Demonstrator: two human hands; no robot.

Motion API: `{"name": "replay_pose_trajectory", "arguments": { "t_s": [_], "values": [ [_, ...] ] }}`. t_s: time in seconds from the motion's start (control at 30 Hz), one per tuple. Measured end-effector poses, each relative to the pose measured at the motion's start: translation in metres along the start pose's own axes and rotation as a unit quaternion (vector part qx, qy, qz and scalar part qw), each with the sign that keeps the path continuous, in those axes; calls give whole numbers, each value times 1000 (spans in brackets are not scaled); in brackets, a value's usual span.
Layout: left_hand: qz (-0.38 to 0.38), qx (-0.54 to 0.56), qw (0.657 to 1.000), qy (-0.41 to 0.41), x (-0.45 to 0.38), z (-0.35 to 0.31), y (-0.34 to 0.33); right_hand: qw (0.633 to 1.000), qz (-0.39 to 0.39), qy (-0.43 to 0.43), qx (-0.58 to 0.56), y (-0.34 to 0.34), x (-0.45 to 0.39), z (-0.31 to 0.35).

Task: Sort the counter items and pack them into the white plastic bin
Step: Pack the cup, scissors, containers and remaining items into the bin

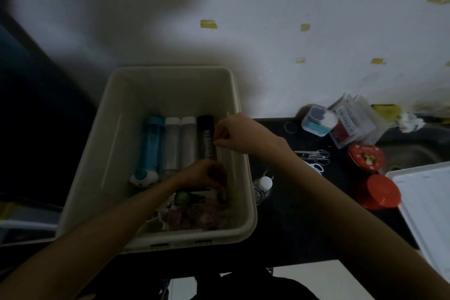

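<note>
Head view: white plastic bin, four bottles side by side.

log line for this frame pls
phase: packing | bin: four bottles side by side | left hand: in bin, on dark item | right hand: at black bottle | counter: scissors left

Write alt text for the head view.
Both hands reach into a white plastic bin on a dark counter, where four bottles lie side by side. Scissors, red tins and a cotton swab box wait at right.
</note>
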State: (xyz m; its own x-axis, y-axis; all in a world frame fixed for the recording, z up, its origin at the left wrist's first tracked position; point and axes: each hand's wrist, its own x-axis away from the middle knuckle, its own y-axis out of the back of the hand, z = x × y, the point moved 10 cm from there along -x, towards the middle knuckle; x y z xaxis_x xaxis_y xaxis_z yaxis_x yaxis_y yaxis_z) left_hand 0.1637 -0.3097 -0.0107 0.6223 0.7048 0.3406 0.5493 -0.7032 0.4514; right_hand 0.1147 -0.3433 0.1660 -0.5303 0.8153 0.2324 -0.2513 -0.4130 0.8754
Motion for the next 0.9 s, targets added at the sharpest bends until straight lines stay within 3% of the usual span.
{"name": "replay_pose_trajectory", "arguments": {
  "t_s": [0.33,0.67,0.8,0.9],
  "values": [
    [-143,-66,987,-23,8,-9,37,1000,-6,6,3,-3,-4,-2],
    [-70,-72,994,38,7,3,22,999,-30,25,-10,1,-4,-3],
    [-47,-101,991,76,19,5,30,990,-85,43,-103,22,17,-16],
    [-113,-133,979,101,40,-16,61,963,-157,25,-220,43,52,-51]
  ]
}}
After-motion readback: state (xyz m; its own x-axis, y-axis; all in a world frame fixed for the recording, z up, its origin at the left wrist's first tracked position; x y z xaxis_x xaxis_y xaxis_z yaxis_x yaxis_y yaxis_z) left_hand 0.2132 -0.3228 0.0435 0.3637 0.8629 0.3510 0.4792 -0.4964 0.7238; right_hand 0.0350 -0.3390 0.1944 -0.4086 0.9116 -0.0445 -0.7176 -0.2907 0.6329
